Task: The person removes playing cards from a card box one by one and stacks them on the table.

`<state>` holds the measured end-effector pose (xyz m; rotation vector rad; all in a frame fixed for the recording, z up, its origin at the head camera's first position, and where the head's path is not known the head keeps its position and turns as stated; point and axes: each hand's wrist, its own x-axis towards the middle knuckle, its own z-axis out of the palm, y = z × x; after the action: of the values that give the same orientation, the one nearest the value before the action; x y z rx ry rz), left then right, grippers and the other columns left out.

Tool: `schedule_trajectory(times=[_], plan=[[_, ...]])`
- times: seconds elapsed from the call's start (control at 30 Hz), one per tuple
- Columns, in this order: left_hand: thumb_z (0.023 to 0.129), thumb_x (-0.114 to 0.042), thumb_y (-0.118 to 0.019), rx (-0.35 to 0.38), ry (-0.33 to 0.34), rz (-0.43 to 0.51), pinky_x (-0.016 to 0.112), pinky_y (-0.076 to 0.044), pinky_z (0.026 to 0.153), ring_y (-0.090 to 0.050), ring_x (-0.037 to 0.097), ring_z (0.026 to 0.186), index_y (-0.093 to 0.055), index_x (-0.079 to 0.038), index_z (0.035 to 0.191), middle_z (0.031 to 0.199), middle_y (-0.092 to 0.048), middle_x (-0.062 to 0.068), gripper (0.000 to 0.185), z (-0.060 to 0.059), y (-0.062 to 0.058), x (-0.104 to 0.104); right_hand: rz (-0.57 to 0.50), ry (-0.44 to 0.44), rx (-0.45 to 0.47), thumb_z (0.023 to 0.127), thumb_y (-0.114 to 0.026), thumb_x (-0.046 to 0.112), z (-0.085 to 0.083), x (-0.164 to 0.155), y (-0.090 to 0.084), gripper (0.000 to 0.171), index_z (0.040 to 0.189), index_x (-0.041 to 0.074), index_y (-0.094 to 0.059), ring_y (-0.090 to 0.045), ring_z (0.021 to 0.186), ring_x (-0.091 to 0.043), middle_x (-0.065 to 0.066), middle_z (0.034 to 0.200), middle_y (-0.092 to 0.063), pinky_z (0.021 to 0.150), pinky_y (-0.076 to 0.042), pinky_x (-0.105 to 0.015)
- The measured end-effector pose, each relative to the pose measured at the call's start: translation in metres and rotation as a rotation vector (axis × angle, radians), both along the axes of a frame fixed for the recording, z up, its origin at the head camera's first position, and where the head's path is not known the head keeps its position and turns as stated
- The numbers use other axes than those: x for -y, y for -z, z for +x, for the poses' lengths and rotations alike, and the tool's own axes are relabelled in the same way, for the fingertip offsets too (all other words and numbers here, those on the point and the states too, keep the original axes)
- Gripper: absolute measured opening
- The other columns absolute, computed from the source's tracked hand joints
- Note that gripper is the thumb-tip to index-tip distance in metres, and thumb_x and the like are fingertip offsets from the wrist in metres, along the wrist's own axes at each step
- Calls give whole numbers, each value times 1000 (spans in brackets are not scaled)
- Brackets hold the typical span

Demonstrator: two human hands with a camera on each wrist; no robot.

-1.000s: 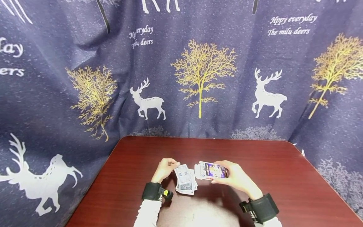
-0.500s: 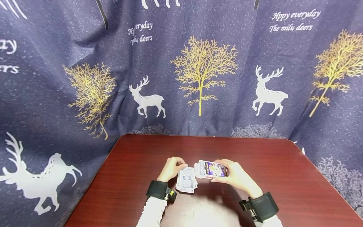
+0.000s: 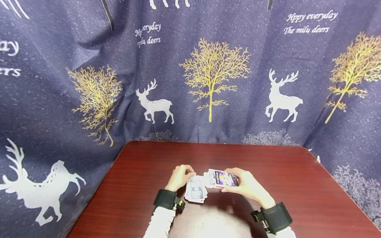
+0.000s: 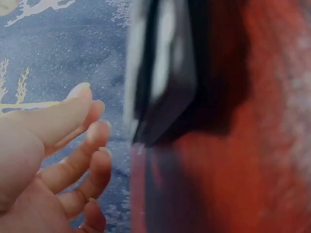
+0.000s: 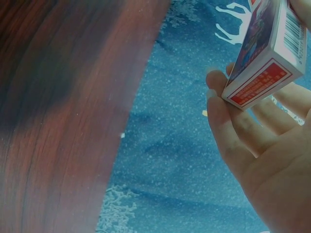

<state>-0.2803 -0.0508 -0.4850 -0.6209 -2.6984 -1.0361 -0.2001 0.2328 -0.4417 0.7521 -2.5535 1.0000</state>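
On the table lies a loose pile of playing cards (image 3: 195,190), with blue-patterned backs up and uneven edges. Beside its far left corner is my left hand (image 3: 177,177), fingertips right at the top card's edge. In the left wrist view the fingers (image 4: 99,167) are loosely bent, with nothing visible between them. My right hand (image 3: 247,185) grips a card box (image 3: 226,178) by its sides, thumb on the near side and fingers on the far side. Cards (image 3: 212,178) show at the box's open left end, facing the pile. Its barcode and red panel (image 5: 260,83) show in the right wrist view.
The dark red wooden table (image 3: 154,158) extends round both hands. A blue curtain (image 3: 238,99) with deer and gold trees hangs behind it. Black straps (image 3: 165,198) with cameras sit on both wrists. A blurred dark and pale shape (image 4: 165,73) fills part of the left wrist view.
A second ago my left hand held a card tilted over the pile; it moved right and that card now lies squared on top. The right hand and box have barely moved.
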Motion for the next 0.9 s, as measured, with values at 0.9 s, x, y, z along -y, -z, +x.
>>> schedule_trajectory(times=[0.9], plan=[[80, -13, -71, 364, 146, 330, 21, -29, 50, -37, 7, 55, -64, 8, 71, 56, -41, -10, 24, 50, -50, -38, 43, 20, -104, 65, -82, 53, 0, 3, 4, 62, 116, 23, -65, -58, 85, 1, 12, 106, -68, 73, -48, -22]])
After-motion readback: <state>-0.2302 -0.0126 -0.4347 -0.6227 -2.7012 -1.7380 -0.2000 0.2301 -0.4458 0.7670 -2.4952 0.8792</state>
